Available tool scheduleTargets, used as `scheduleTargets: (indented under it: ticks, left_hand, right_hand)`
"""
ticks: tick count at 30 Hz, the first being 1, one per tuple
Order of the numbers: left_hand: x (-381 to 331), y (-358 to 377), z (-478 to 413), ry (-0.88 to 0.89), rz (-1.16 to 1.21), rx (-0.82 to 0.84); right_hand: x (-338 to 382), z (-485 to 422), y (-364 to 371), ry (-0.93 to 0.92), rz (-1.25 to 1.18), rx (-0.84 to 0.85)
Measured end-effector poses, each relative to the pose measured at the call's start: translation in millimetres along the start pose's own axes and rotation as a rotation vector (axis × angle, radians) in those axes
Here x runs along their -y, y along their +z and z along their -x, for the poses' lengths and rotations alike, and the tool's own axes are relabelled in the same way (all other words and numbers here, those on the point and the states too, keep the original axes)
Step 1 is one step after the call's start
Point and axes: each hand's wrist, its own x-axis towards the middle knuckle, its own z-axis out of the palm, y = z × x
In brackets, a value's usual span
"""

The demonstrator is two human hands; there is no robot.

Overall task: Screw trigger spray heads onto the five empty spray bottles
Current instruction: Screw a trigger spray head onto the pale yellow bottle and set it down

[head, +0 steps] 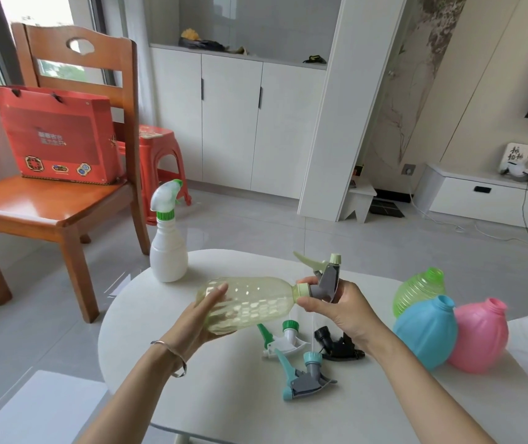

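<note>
My left hand [203, 318] grips the base of a pale yellow-green clear bottle [253, 302] held sideways above the white table [224, 405]. My right hand [336, 307] holds the grey and pale green trigger head [325, 277] seated at that bottle's neck. A white bottle [168, 248] with a white and green head stands upright at the table's far left. Three loose heads lie below the held bottle: white-green [283, 339], black [336, 344], teal-grey [304, 374]. Headless green [418, 288], blue [426, 331] and pink [480, 338] bottles sit at the right.
A wooden chair [48, 206] with a red paper bag [57, 136] stands left of the table, and a red plastic stool [160, 165] behind it. White cabinets line the far wall. Grey tiled floor surrounds the table.
</note>
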Motion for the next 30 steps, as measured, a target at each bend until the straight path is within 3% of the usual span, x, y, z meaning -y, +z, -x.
scheduleTargets:
  ticks: [5, 9, 14, 19, 23, 28, 30]
  left_hand:
    - [1, 1, 5, 0.061, -0.085, 0.115]
    - [1, 0, 2, 0.121, -0.121, 0.142]
    - [2, 3, 1, -0.075, -0.046, 0.095]
    - [-5, -1, 3, 0.127, -0.051, 0.140]
    - [-4, 4, 7, -0.004, -0.103, 0.197]
    - [-2, -6, 6, 0.140, -0.231, 0.189]
    - [-1, -6, 7, 0.120, -0.231, 0.210]
  right_hand:
    - [-6, -2, -4, 0.060, -0.155, -0.117]
    - [-7, -5, -5, 0.113, -0.241, -0.117]
    - [-9, -5, 0, 0.059, -0.194, -0.082]
    - [-7, -5, 1, 0.150, -0.283, -0.100]
    - [-7, -4, 5, 0.159, -0.258, -0.120]
    - [-9, -6, -1, 0.243, -0.286, -0.145]
    - [-11, -5, 2, 0.253, -0.270, -0.140]
